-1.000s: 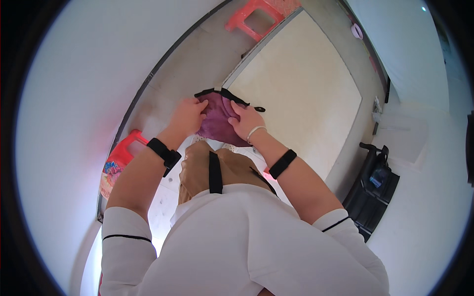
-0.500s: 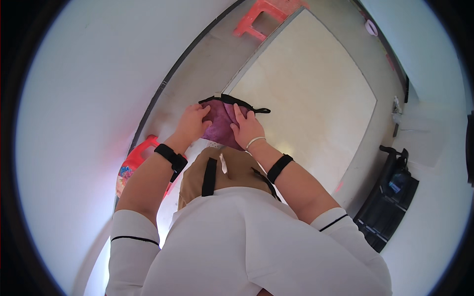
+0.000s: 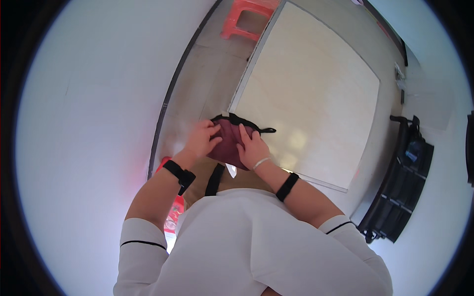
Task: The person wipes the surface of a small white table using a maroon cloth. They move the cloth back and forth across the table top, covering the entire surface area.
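Observation:
A dark maroon cloth piece with black edging and a black strap (image 3: 228,140) is held up in front of my chest, over the near corner of a pale table (image 3: 316,93). My left hand (image 3: 201,140) grips its left side, fingers pinching the fabric. My right hand (image 3: 252,147) holds its right side, fingers spread along the cloth. The black strap sticks out to the right past my right hand. Both wrists wear black bands, and the right wrist also has a thin white band. A brown apron with black straps (image 3: 215,180) hangs below the cloth.
An orange plastic stool (image 3: 244,19) stands on the floor at the far left of the table. A red stool (image 3: 173,207) shows by my left elbow. A black rack or chair (image 3: 400,187) stands at the right. A white wall runs along the left.
My view has shifted so the table sits more centred. Both hands stay on the maroon cloth and have drawn closer together, folding it smaller.

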### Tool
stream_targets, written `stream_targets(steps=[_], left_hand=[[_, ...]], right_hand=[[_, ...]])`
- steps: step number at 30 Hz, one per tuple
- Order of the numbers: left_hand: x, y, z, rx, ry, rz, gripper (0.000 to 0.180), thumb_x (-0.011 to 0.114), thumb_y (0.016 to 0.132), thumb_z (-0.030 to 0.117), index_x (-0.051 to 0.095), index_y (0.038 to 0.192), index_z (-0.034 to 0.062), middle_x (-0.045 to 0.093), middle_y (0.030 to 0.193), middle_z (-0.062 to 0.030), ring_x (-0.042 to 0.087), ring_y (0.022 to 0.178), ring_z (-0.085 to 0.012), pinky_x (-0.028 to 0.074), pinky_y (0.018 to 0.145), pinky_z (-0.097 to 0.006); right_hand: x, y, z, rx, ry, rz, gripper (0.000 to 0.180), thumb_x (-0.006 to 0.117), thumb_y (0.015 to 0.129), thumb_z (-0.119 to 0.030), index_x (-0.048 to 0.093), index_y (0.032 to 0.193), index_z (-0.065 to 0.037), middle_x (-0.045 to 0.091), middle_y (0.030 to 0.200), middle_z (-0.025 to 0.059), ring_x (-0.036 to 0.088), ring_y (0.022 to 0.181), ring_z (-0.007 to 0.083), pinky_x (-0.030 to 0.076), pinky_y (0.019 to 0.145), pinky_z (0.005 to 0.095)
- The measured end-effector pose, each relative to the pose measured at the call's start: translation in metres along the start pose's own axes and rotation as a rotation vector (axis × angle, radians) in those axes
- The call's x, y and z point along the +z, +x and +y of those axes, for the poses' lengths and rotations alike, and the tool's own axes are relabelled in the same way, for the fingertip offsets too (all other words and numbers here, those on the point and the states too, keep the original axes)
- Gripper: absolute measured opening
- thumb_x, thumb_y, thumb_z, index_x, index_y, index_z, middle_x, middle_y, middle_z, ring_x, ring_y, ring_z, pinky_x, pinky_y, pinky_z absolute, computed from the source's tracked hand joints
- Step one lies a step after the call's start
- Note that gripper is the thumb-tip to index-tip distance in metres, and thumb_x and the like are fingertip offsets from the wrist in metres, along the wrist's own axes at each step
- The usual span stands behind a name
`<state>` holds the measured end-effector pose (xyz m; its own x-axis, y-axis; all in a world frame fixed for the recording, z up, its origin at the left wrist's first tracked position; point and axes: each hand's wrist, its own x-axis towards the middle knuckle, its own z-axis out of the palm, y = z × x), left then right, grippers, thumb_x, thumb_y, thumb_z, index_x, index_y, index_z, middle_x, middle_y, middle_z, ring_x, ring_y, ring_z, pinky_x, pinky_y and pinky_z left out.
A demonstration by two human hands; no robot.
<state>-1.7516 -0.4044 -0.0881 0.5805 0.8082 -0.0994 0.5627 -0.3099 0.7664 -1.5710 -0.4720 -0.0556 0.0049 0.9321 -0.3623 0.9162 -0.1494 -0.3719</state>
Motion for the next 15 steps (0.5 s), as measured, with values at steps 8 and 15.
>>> stream_targets(steps=[8, 15], left_hand=[[-0.015, 0.028, -0.011, 0.283, -0.169, -0.148, 0.032, 0.066, 0.066, 0.009, 0.059, 0.096, 0.0019, 0.050, 0.088, -0.0110, 0.048, 0.085, -0.0274, 0.042, 0.076, -0.034], [-0.015, 0.034, -0.014, 0.327, -0.196, -0.138, 0.027, 0.063, 0.065, 0.006, 0.058, 0.091, -0.0004, 0.048, 0.083, -0.0105, 0.046, 0.080, -0.0276, 0.041, 0.072, -0.035]], right_hand=[[0.007, -0.014, -0.035, 0.270, 0.044, 0.222, 0.059, 0.057, 0.073, -0.018, 0.036, 0.128, -0.012, 0.045, 0.090, 0.0179, 0.052, 0.076, 0.0339, 0.046, 0.062, 0.0390], [0.013, -0.010, -0.054, 0.413, 0.035, 0.225, 0.060, 0.056, 0.073, -0.017, 0.035, 0.129, -0.011, 0.046, 0.090, 0.0167, 0.052, 0.076, 0.0336, 0.046, 0.061, 0.0385]])
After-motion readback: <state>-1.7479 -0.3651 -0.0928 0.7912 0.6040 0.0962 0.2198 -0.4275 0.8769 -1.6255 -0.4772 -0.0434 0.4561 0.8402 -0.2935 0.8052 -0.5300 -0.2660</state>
